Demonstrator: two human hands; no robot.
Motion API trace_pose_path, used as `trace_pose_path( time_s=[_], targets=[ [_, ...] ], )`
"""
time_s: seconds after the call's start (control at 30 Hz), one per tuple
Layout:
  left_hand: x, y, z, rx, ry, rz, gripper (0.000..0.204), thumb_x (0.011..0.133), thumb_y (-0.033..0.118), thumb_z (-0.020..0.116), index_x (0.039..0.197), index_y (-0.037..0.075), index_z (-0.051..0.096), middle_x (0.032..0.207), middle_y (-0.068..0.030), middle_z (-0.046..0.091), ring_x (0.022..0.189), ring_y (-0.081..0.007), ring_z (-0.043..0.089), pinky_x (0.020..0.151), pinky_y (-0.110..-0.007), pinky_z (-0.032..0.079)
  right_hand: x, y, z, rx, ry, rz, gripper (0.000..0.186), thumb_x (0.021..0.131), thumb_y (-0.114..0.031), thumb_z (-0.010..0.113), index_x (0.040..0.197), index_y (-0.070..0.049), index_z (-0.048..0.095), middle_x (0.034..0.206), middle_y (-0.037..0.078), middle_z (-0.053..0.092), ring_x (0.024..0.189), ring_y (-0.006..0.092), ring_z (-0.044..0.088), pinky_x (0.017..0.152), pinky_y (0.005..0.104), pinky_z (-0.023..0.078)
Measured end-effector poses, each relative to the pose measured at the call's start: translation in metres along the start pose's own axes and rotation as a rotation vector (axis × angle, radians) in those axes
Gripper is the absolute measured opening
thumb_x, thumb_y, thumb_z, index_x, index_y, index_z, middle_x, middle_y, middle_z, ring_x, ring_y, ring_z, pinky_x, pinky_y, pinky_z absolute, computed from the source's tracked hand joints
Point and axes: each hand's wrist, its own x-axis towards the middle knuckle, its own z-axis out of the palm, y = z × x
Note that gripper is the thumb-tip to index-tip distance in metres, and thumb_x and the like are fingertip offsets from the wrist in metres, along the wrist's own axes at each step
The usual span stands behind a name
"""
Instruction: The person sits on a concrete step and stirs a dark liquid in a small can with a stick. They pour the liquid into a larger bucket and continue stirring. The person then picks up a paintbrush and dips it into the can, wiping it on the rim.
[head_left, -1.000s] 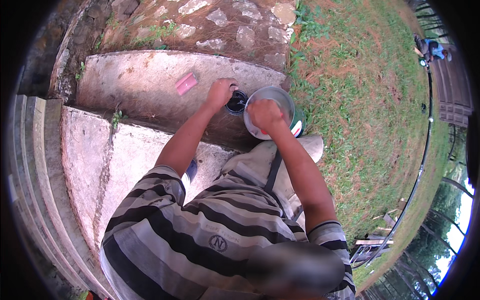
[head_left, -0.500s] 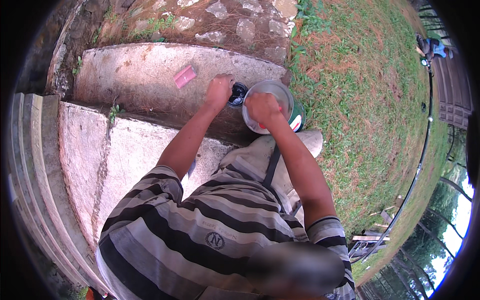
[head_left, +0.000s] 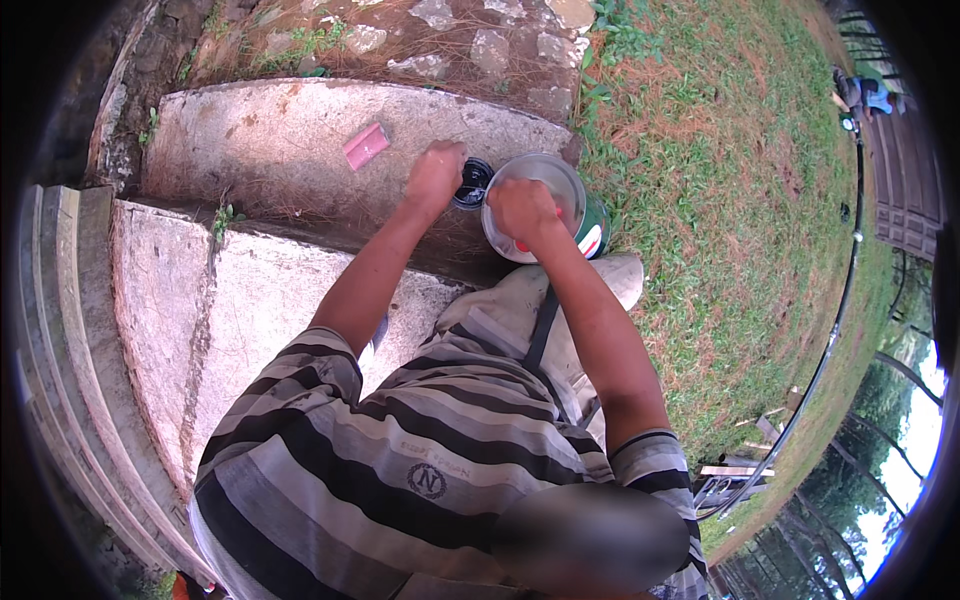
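Note:
My left hand is closed in a fist at the left rim of a small black cup with some pale marks inside. Whether its fingers grip the cup or something smaller is hidden. My right hand is also closed, above a round, pale see-through container at the top of a green bucket. Bits of something red show beside that hand and wrist; what its fingers hold is hidden beneath them. Cup and bucket stand side by side on the concrete step.
A pink block-like piece lies on the upper concrete step, left of my hands. Grass borders the steps on the right. A long dark pole crosses the grass. Another person is far off at upper right.
Both hands stay closed at nearly the same places beside the cup and over the container. The whole view has shifted very slightly.

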Motion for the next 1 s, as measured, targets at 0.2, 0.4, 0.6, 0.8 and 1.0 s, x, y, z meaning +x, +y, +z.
trace_pose_path(
  time_s=[0.2,0.4,0.6,0.8,1.0],
  targets=[
    [-0.005,0.001,0.0,0.121,-0.148,-0.059,0.015,0.093,0.017,0.071,0.099,0.003,0.068,0.094,-0.0202,0.072,0.095,-0.0421,0.07,0.083,-0.053,0.057,-0.001,0.001,-0.003,0.022,-0.028,0.012,0.032,0.101,-0.023,0.052,0.095,-0.009,0.081,0.099,0.013,0.079,0.094,0.031,0.078,0.079,0.0459,0.062],
    [0.006,0.004,-0.013,0.268,-0.371,-0.085,0.019,0.092,0.02,0.072,0.1,0.003,0.069,0.094,-0.0223,0.075,0.09,-0.0433,0.073,0.079,-0.053,0.059,-0.002,0.002,-0.001,-0.027,-0.014,-0.017,0.031,0.1,-0.023,0.053,0.095,-0.011,0.081,0.098,0.011,0.079,0.093,0.0293,0.078,0.078,0.0451,0.062],
    [0.018,0.007,-0.018,0.376,-0.497,0.045,0.012,0.085,0.014,0.071,0.089,0.003,0.075,0.092,-0.0213,0.075,0.088,-0.0404,0.075,0.077,-0.052,0.06,-0.003,0.002,-0.003,0.022,0.026,-0.041,0.02,0.092,-0.015,0.059,0.092,-0.007,0.078,0.094,0.016,0.078,0.09,0.0338,0.078,0.079,0.0462,0.062],
    [0.025,0.008,-0.021,0.412,-0.535,0.104,0.01,0.08,0.009,0.071,0.084,0.006,0.08,0.092,-0.0188,0.077,0.091,-0.0372,0.077,0.078,-0.048,0.061,0.0,0.002,-0.001,0.032,0.0,-0.025,0.02,0.093,-0.016,0.059,0.093,-0.009,0.078,0.096,0.015,0.078,0.09,0.0328,0.078,0.079,0.0464,0.062],
    [0.019,-0.001,-0.007,0.435,-0.569,0.162,0.01,0.081,0.008,0.069,0.089,0.004,0.073,0.089,-0.0192,0.075,0.088,-0.0385,0.075,0.076,-0.05,0.06,0.002,-0.002,-0.002,0.045,0.013,-0.03,0.022,0.094,-0.016,0.058,0.094,-0.01,0.079,0.096,0.014,0.078,0.09,0.0322,0.078,0.078,0.0467,0.062]
  ],
)
